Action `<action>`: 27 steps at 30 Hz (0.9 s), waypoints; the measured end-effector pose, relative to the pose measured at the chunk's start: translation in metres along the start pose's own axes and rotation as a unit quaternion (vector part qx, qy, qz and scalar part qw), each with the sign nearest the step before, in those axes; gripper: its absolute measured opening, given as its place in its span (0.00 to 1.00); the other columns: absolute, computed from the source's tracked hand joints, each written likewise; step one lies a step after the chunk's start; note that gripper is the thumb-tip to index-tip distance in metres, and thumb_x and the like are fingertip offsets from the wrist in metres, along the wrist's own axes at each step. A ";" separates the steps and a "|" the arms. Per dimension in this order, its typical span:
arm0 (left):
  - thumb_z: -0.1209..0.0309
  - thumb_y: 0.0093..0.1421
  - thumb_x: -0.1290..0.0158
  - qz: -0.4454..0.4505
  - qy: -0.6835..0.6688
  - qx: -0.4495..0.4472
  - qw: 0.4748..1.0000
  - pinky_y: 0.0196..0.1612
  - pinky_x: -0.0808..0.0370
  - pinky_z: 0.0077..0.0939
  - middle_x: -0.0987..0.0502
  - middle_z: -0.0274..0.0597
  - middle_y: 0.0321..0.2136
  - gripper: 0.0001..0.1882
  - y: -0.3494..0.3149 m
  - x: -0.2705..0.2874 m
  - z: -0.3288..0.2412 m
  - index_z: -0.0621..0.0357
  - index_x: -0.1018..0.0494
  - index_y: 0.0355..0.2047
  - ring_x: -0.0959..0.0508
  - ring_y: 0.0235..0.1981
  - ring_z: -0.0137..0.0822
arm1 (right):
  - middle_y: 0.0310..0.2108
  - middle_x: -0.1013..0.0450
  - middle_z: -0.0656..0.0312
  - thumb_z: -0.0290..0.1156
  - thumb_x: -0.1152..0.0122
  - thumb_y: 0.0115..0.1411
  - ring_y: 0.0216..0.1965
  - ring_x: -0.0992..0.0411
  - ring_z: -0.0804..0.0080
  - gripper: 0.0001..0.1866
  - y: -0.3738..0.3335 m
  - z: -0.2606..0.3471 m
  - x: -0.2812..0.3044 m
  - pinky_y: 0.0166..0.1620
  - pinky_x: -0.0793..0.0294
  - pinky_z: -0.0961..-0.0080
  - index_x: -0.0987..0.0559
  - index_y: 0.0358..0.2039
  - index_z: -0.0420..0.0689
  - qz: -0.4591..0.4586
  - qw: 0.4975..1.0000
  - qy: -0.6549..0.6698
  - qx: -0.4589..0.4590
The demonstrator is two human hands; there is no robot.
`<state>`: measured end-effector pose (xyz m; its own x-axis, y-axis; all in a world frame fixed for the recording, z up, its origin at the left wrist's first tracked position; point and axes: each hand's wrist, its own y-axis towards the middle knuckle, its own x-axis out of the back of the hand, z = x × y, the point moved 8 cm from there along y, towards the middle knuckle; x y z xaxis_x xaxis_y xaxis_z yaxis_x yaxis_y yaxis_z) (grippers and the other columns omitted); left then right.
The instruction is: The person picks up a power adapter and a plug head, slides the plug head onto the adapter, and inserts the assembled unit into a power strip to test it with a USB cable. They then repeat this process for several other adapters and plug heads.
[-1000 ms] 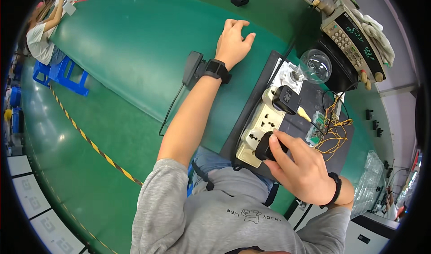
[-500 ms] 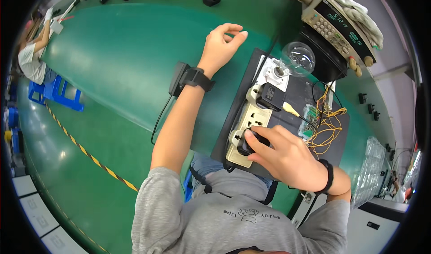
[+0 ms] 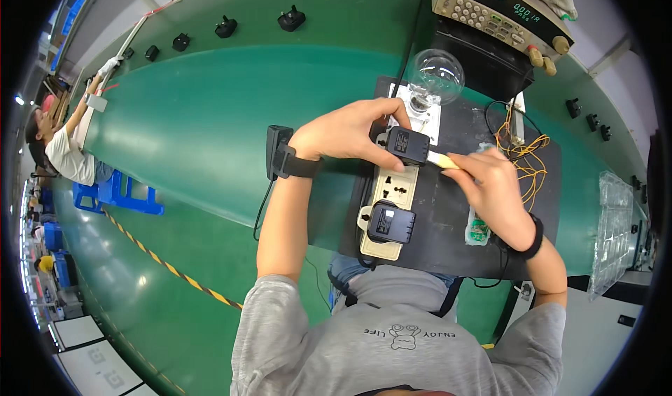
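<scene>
My left hand (image 3: 346,133) closes its thumb and fingers around the upper black power adapter (image 3: 409,146), which sits in a cream power strip (image 3: 397,186). Between the right-hand fingertips is a pale yellow cable plug (image 3: 442,160), at the adapter's right side; my right hand (image 3: 495,194) is closed on it. Whether the plug is fully seated cannot be made out. A second black power adapter (image 3: 392,222) stands in the strip's near end, untouched. Strip and adapters rest on a dark board (image 3: 448,249).
A clear glass bulb (image 3: 437,75) stands beyond the strip, near a bench instrument (image 3: 500,14). Yellow wires (image 3: 535,154) and a green circuit board (image 3: 479,229) lie rightward. Several black adapters (image 3: 292,19) line the back. A person (image 3: 68,144) sits far left.
My right hand has let go of the near adapter and taken the yellow plug. My left hand has come from over the bench onto the upper adapter. The whole view has shifted.
</scene>
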<state>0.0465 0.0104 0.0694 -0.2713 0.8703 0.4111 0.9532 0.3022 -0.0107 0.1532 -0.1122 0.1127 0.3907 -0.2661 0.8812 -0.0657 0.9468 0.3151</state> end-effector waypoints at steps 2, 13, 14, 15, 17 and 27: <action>0.70 0.39 0.33 -0.017 0.017 -0.019 1.000 0.50 0.35 0.26 0.26 0.37 0.40 0.24 -0.001 0.002 -0.006 0.60 0.28 0.38 0.29 0.43 0.31 | 0.18 0.27 0.58 0.28 0.33 0.46 0.22 0.33 0.63 0.11 -0.009 -0.002 0.006 0.32 0.35 0.72 0.19 0.32 0.38 0.014 1.000 0.003 -0.014; 0.71 0.37 0.34 -0.053 0.031 -0.093 0.994 0.53 0.33 0.31 0.22 0.42 0.39 0.23 0.002 0.005 -0.021 0.64 0.26 0.35 0.25 0.45 0.38 | 0.21 0.24 0.62 0.25 0.32 0.45 0.20 0.28 0.69 0.17 -0.052 0.035 -0.001 0.35 0.30 0.74 0.20 0.38 0.40 0.062 0.987 0.137 0.057; 0.70 0.37 0.35 -0.059 0.037 -0.088 0.994 0.52 0.32 0.30 0.22 0.42 0.38 0.23 0.002 0.006 -0.020 0.63 0.25 0.36 0.24 0.44 0.37 | 0.20 0.24 0.61 0.25 0.32 0.45 0.20 0.28 0.68 0.17 -0.052 0.035 0.000 0.33 0.29 0.74 0.21 0.38 0.39 0.054 0.987 0.143 0.056; 0.70 0.37 0.35 -0.054 0.037 -0.087 0.994 0.52 0.32 0.30 0.22 0.42 0.38 0.23 0.002 0.005 -0.021 0.63 0.25 0.36 0.24 0.44 0.37 | 0.20 0.24 0.61 0.25 0.32 0.45 0.20 0.28 0.68 0.17 -0.051 0.035 -0.001 0.33 0.29 0.74 0.21 0.38 0.39 0.055 0.986 0.145 0.053; 0.71 0.37 0.35 -0.057 0.042 -0.074 0.995 0.53 0.33 0.30 0.22 0.42 0.38 0.23 0.002 0.006 -0.019 0.62 0.25 0.37 0.24 0.44 0.37 | 0.17 0.27 0.60 0.24 0.32 0.44 0.19 0.28 0.66 0.15 -0.050 0.036 -0.002 0.29 0.28 0.74 0.21 0.36 0.38 0.054 0.986 0.147 0.051; 0.73 0.36 0.35 -0.056 0.045 -0.082 0.994 0.51 0.31 0.30 0.22 0.41 0.38 0.23 0.000 0.005 -0.022 0.62 0.25 0.37 0.25 0.46 0.38 | 0.15 0.30 0.61 0.23 0.33 0.43 0.18 0.29 0.66 0.15 -0.048 0.045 -0.012 0.26 0.27 0.73 0.22 0.34 0.34 0.061 0.990 0.114 0.050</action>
<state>0.0481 0.0066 0.0914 -0.3718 0.7941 0.4808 0.9283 0.3225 0.1851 0.1104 -0.1623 0.1031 0.5707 -0.0918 0.8160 -0.2109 0.9440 0.2537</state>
